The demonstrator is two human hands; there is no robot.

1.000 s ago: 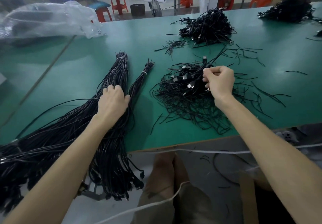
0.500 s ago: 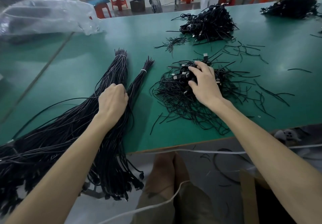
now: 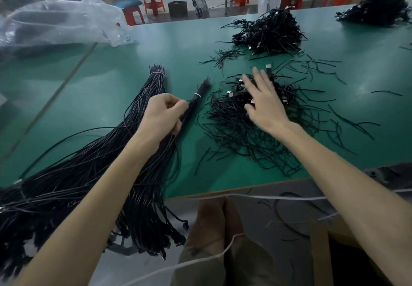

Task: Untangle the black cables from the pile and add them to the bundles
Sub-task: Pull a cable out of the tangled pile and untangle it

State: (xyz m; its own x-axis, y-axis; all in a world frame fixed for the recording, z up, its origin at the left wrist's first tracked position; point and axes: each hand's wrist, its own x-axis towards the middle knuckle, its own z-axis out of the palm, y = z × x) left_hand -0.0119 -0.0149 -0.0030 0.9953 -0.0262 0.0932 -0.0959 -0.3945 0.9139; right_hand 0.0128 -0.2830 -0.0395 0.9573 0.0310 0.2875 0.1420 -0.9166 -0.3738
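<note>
Fingers (image 3: 260,79) of the right hand (image 3: 265,107) are splayed and released over the tangled pile (image 3: 240,134) near the counter's (image 3: 107,89) front edge, no longer pinching a strand as a second ago. Meanwhile the left hand (image 3: 163,116) has shifted off the big bundle (image 3: 153,85) and curls round the thin bundle (image 3: 201,89) just below its tie (image 3: 197,95). Nothing looks freed yet; the right hand must likely pick anew.

Matt green tabletop (image 3: 111,89) before me, glossy black plastic-sheathed cables (image 3: 145,207), shiny metal connector tips (image 3: 268,67), crinkly clear plastic bag (image 3: 62,22).
</note>
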